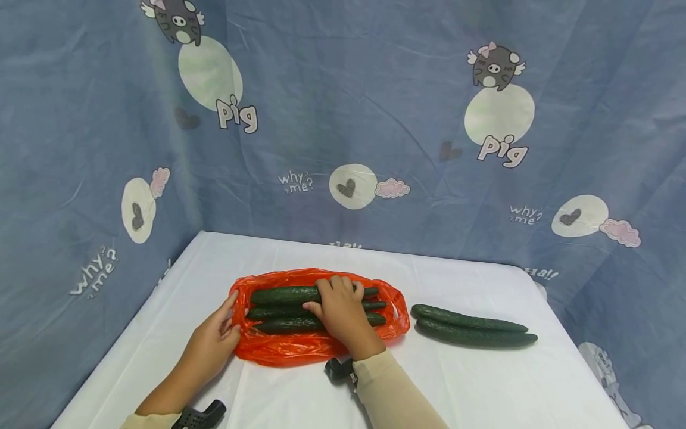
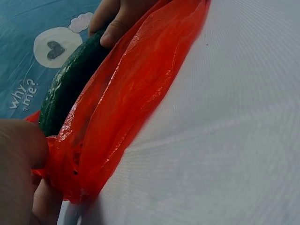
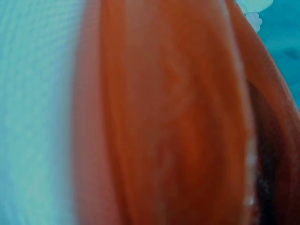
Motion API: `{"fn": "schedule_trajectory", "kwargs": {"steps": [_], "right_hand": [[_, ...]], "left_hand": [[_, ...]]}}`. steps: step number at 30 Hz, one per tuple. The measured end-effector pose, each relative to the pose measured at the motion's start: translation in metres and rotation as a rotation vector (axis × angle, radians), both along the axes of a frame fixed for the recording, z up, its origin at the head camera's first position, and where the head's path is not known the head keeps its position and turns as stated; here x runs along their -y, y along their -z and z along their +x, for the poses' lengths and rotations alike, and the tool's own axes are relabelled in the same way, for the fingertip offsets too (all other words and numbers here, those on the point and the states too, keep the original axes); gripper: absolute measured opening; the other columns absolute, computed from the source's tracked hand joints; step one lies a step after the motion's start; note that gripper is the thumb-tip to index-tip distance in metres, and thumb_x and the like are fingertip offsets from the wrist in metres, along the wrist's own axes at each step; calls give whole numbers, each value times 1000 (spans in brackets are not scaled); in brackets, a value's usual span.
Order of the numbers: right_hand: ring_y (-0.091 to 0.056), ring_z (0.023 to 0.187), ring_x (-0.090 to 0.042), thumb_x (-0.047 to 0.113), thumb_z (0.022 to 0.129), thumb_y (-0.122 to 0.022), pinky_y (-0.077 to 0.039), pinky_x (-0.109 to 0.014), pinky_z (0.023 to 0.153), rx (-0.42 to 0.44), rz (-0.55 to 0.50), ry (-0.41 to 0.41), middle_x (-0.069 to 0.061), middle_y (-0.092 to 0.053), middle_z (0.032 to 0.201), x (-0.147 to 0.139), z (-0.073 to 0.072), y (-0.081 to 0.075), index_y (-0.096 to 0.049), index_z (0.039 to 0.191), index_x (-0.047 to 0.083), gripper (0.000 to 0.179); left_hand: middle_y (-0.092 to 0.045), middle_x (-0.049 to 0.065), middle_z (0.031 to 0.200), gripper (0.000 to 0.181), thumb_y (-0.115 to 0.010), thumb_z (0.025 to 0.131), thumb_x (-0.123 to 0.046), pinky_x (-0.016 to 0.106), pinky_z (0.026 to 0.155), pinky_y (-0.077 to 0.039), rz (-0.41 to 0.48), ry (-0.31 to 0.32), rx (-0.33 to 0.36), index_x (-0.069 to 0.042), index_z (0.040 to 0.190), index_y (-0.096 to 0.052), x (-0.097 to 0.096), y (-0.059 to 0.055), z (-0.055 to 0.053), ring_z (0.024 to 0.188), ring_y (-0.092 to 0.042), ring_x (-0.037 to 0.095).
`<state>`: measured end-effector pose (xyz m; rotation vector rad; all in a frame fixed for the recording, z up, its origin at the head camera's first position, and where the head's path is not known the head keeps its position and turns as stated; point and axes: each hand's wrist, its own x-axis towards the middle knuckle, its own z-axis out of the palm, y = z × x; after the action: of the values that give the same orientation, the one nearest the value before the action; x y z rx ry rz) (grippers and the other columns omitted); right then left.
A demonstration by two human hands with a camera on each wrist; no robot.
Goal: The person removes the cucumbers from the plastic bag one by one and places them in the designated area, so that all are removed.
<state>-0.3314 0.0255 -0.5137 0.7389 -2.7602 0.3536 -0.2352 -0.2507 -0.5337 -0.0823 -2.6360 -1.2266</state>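
A red plastic bag (image 1: 278, 356) lies spread on the table, its mouth facing up with three dark green cucumbers side by side inside. My right hand (image 1: 341, 310) reaches over the bag and grips the far cucumber (image 1: 284, 295), fingers over it and thumb on the near side. At the bag's left end, my left hand (image 1: 215, 339) pinches the edge of the plastic between thumb and fingers. The left wrist view shows the cucumber (image 2: 65, 84) rising above the bag's side (image 2: 136, 93). Red plastic (image 3: 173, 112) fills most of the right wrist view, blurred.
Two more cucumbers (image 1: 471, 328) lie together on the white-covered table (image 1: 455, 387), right of the bag. A blue patterned curtain (image 1: 343, 119) hangs behind the table and along its sides. Each wrist wears a dark camera mount (image 1: 200, 416).
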Motion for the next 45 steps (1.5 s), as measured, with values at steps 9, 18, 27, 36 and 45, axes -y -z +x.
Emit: {"fn": "schedule_trajectory", "kwargs": {"steps": [9,18,27,36,45], "right_hand": [[-51,111,-23,67,96,-57,-36,-59,107,-14,-17,-6,1,-60,114,-3,2,-4,-61,123,23,52],[-53,117,-25,65,95,-59,-36,-59,105,-38,-29,-9,0,-60,114,-7,1,-13,-62,122,23,51],[-53,113,-24,65,96,-59,-35,-61,108,-49,-54,15,-2,-61,118,-13,-1,-22,-62,135,21,59],[-54,114,-26,64,95,-61,-34,-63,109,-43,-59,37,-2,-62,118,-21,3,-29,-63,135,21,59],[-54,118,-27,61,94,-65,-32,-61,112,-41,-90,42,-2,-62,118,-37,8,-30,-63,136,20,59]], "left_hand": [[-44,34,157,77,-62,98,-1,45,99,-55,4,-9,-4,-10,167,-27,1,2,0,133,-59,41],[-45,34,156,78,-62,97,-1,45,98,-57,8,-13,-2,-10,167,-28,0,1,0,132,-59,41],[-43,34,157,78,-62,98,-1,46,99,-55,7,-13,1,-11,167,-27,0,1,0,133,-58,41],[-42,34,158,79,-62,98,-2,45,99,-56,14,-8,25,-11,167,-26,-2,2,1,134,-58,42],[-43,35,157,79,-62,98,-2,44,98,-56,10,-1,4,-12,167,-26,1,1,0,133,-58,42]]}}
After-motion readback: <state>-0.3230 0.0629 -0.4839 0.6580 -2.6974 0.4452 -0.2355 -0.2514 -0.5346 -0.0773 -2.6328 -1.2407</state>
